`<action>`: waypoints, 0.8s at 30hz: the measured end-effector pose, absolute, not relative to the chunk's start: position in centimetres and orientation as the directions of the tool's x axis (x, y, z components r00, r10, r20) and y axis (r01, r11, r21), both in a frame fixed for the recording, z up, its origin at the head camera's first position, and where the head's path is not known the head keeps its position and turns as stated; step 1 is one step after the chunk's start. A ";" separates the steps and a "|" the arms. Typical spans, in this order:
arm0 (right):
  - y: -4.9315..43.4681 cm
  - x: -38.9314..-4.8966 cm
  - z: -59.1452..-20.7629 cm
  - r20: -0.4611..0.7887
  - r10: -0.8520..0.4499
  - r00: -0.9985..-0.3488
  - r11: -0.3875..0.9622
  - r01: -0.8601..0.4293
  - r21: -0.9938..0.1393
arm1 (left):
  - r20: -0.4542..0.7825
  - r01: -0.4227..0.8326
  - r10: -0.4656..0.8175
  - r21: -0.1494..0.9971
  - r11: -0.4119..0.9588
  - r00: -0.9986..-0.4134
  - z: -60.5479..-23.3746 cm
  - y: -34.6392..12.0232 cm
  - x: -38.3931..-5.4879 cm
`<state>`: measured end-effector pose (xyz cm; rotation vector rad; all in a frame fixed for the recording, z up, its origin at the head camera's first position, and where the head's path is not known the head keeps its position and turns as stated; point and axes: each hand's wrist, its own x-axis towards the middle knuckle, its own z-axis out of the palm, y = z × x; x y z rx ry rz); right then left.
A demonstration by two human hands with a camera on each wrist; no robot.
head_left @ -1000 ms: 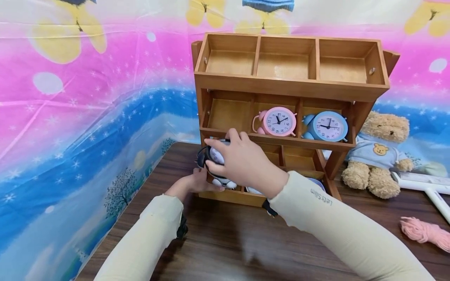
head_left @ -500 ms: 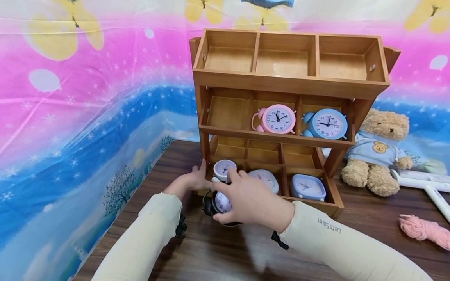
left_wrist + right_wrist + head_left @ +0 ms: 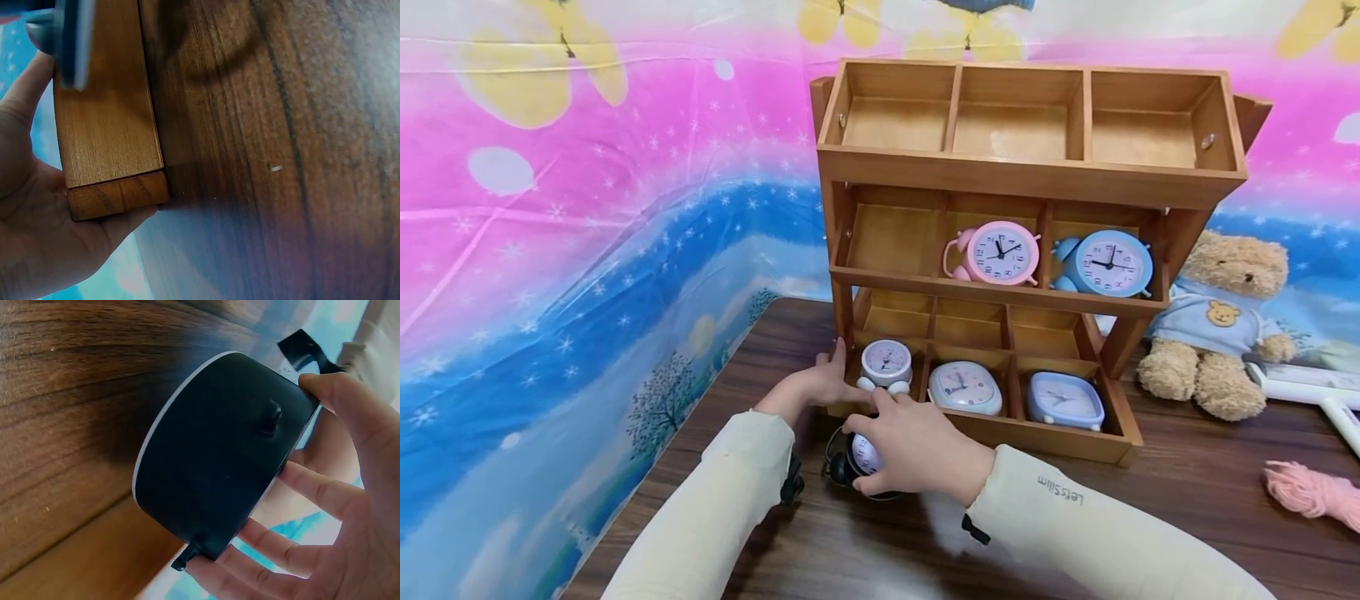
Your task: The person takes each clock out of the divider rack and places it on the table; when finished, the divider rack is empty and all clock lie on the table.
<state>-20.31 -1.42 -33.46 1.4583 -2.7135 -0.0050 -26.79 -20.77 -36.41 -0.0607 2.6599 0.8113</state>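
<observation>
In the head view, my right hand (image 3: 917, 450) grips a black twin-bell alarm clock (image 3: 865, 454), face up, in front of the shelf's lower left corner. Its dark back casing (image 3: 212, 456) fills the right wrist view, thumb at one side and fingers at the other. My left hand (image 3: 808, 387) rests against the lower left corner of the wooden shelf (image 3: 1000, 429), thumb and index finger straight; the left wrist view shows it against the board end (image 3: 119, 195). Just behind, a white alarm clock (image 3: 886, 360) sits in the bottom left compartment.
A white rounded clock (image 3: 964, 387) and a lavender clock (image 3: 1066, 400) occupy the other front compartments. Above them stand pink (image 3: 1002, 252) and blue (image 3: 1112, 262) alarm clocks. To the right are a teddy bear (image 3: 1217, 317), a white frame (image 3: 1307, 385) and pink yarn (image 3: 1311, 492).
My right hand has brought the black alarm clock from the bottom left compartment down and toward me, uncovering the white alarm clock. The left hand has stayed at the shelf corner.
</observation>
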 end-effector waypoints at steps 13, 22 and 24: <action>-2.4 -21.4 -35.0 0.061 -0.815 -0.576 0.578 -0.816 0.010 | -0.353 -0.132 0.082 0.543 0.830 -0.932 -36.0 -20.6 -26.8; -2.6 -21.4 -35.9 0.086 -0.836 -0.542 0.546 -0.837 0.029 | -0.351 -0.143 0.062 0.529 0.836 -0.934 -36.3 -20.6 -26.8; -2.8 -21.3 -36.0 0.079 -0.836 -0.543 0.546 -0.837 0.034 | -0.351 -0.151 0.051 0.524 0.838 -0.935 -36.3 -20.6 -26.7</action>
